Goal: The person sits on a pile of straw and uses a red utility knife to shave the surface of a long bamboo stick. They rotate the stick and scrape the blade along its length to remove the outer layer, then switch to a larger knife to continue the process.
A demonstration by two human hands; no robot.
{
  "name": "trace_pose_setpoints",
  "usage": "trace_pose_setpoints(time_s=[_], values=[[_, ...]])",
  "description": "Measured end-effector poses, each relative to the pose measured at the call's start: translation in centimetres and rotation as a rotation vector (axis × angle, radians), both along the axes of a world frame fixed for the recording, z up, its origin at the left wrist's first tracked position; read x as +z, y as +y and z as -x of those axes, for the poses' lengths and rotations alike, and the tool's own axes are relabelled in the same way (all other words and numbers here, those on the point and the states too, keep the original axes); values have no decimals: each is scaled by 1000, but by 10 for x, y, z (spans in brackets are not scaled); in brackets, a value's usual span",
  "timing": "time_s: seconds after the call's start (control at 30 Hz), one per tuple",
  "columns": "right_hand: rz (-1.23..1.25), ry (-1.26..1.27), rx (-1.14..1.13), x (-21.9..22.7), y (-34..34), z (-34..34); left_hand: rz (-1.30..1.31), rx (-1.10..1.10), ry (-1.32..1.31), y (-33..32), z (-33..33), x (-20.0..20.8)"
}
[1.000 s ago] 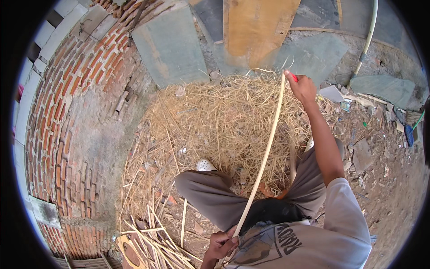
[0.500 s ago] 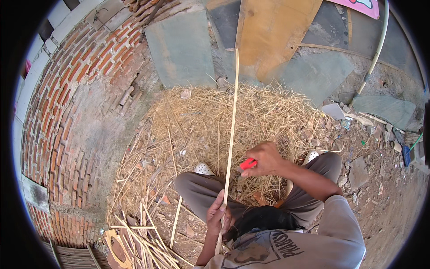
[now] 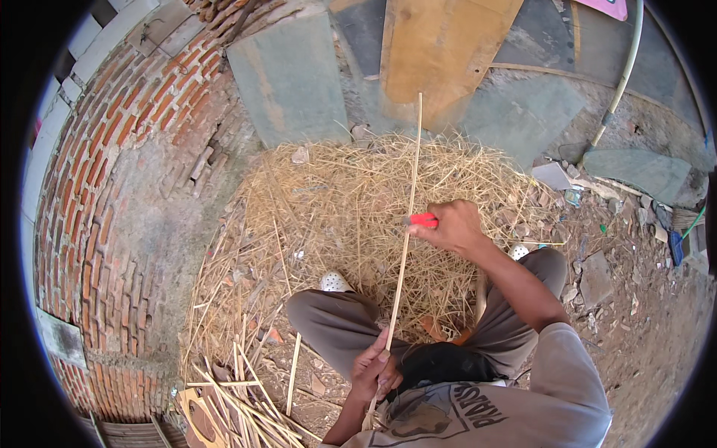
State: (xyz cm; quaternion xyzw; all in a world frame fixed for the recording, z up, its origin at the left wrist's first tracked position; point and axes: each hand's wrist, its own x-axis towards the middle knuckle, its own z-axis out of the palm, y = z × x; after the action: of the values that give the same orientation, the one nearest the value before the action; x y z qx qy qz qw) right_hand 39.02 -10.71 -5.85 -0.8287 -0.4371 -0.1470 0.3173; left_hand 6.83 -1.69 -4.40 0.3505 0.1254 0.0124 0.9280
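Holds a long, pale bamboo strip (image 3: 417,142), bamboo by the look of it, out in front of the body above the lap. Grips the lower part in the left hand (image 3: 371,369), with fingers closed around it near the shirt (image 3: 433,418). Clamps a red-handled knife (image 3: 426,220) in the right hand (image 3: 457,226), with fingers wrapped tight on the handle and the dark tip at the strip; cannot tell for certain between touching and just beside. Lies immediately left of the right hand, along a long axis pointing away from the body and leaning slightly right toward the far end. Meets the knife nearly crosswise, above the midpoint. Sits nearer the left hand at the lap end, nearer the right hand along the upper stretch. Extends well past the knife to a free tip, seen against an orange-brown board (image 3: 433,52). Looks slender, straw-coloured, almost straight, with only a faint bow; too small to read for surface grain. Fades from clear view at the lower end, by the shirt. Passes over a broad heap of dry shavings (image 3: 336,179), between two white shoes (image 3: 335,282). Includes, at lower left, a pile of loose strips (image 3: 246,403) similar in colour, beside the left forearm.
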Motion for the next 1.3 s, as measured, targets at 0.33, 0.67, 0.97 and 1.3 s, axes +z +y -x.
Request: trace_pose_setpoints(time_s=[0.33, 0.67, 0.97, 1.3], values=[[-4, 87, -126, 5, -9, -24, -212, -57, 35, 7, 27, 6], [19, 164, -144, 6, -14, -41, -308, -64, 58, 12, 61, 19], [147, 159, 67, 11, -5, 9, -217, -25, 59, 28, 68, 16], [121, 90, -305, 9, -18, -53, -395, -133, 82, 20, 78, 15]])
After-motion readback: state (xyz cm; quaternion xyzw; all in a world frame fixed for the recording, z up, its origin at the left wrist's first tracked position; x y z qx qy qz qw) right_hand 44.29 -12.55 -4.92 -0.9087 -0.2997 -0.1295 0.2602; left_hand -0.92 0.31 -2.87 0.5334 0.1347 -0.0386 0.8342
